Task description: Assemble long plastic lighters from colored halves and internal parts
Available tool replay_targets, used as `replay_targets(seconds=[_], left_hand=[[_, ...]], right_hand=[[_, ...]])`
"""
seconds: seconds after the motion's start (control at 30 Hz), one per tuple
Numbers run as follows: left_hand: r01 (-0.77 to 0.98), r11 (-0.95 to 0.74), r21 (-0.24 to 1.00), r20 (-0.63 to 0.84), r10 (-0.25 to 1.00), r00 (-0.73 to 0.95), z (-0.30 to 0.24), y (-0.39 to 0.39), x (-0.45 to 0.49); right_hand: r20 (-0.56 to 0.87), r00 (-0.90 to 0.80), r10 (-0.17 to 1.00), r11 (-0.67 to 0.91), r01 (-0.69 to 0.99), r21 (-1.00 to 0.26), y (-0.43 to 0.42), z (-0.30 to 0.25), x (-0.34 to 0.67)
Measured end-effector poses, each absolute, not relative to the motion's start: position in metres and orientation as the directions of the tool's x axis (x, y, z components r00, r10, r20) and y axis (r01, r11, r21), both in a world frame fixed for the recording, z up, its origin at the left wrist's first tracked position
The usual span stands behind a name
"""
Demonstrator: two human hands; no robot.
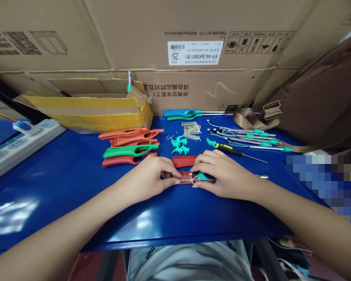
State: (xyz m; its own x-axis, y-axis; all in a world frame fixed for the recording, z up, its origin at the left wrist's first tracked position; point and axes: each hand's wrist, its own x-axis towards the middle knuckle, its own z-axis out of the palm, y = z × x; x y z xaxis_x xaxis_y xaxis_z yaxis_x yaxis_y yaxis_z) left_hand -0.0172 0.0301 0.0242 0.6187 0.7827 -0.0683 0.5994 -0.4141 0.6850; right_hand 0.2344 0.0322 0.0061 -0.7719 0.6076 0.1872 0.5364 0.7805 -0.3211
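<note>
Low over the table, a red lighter half-shell (185, 182) lies between my hands, with a clear part, thin white wires and a teal trigger (203, 176) inside it. My left hand (152, 175) pinches the shell's left end, thumb and fingers close to the clear part. My right hand (222, 173) is closed around the shell's right portion, covering much of it. A metal tube tip (263, 177) sticks out beyond that hand. Just behind the fingers rests another red half-shell (183, 161), partly hidden by my right hand.
Several orange-red shells (123, 133) and a green one (128, 150) lie left. Behind my hands are teal triggers (179, 145), clear parts (191, 130) and a blue lighter (181, 114). A screwdriver (231, 150) and wired metal tubes (251, 136) lie right. A cardboard box (90, 113) and power strip (26, 142) stand left.
</note>
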Motion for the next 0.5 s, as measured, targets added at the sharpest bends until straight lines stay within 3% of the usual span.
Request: replay_targets(seconds=[0.5], left_hand=[[0.645,-0.579,0.499,-0.020,0.737,0.676,0.0279,0.0266,-0.0200]], right_hand=[[0.170,-0.785,0.595,0.784,0.521,-0.338,0.0328,0.0037,0.2340]])
